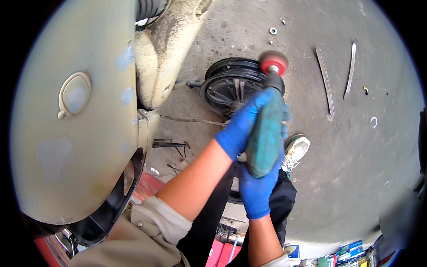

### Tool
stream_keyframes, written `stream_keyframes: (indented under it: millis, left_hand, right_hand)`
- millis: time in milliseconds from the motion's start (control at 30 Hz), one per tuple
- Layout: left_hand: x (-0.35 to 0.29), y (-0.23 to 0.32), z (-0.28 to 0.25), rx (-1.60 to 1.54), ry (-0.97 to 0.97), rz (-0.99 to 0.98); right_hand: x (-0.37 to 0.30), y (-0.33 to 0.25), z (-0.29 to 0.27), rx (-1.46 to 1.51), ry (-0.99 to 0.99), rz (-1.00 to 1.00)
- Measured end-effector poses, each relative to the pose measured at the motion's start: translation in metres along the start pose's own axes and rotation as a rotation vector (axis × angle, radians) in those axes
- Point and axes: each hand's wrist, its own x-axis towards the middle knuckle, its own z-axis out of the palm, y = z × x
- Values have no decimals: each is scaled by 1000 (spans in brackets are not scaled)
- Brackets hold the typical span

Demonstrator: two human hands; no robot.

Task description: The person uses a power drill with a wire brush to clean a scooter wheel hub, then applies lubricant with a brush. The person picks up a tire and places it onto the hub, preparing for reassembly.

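Both of my hands wear blue gloves and are closed round a teal handheld power grinder (pixel 264 144). My left hand (pixel 244 120) wraps its front part from the left side. Lower down, my right hand (pixel 262 189) holds the rear end. A round red and brown grinding head (pixel 274 62) sits at the far tip, blurred by motion. Beneath and just left of the tool lies a black spoked wheel (pixel 218 91) with no tyre on its rim. The grinder hides the wheel's right part. I cannot tell whether the grinding head touches the rim.
A cream scooter body (pixel 49 147) fills the left side. Two long metal tyre levers (pixel 324 80) (pixel 349 71) lie on the concrete floor to the right. A nut (pixel 273 31) is at the top. My white shoe (pixel 296 149) stands near the wheel. Coloured boxes (pixel 349 251) line the lower right.
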Motion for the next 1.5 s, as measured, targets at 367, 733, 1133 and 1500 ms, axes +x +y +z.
stream_keyframes:
  millis: [367, 733, 1133, 1500]
  left_hand:
    - [-36, 44, -30, 463, 428, 288]
    - [-25, 89, -117, 2296, 963, 176]
    - [2, 100, -16, 2856, 421, 302]
    - [50, 57, 50, 2770, 482, 459]
  right_hand:
    - [14, -7, 4, 255, -260, 64]
    - [50, 16, -104, 1132, 75, 667]
    - [52, 21, -106, 1239, 24, 702]
    - [48, 41, -102, 1381, 122, 727]
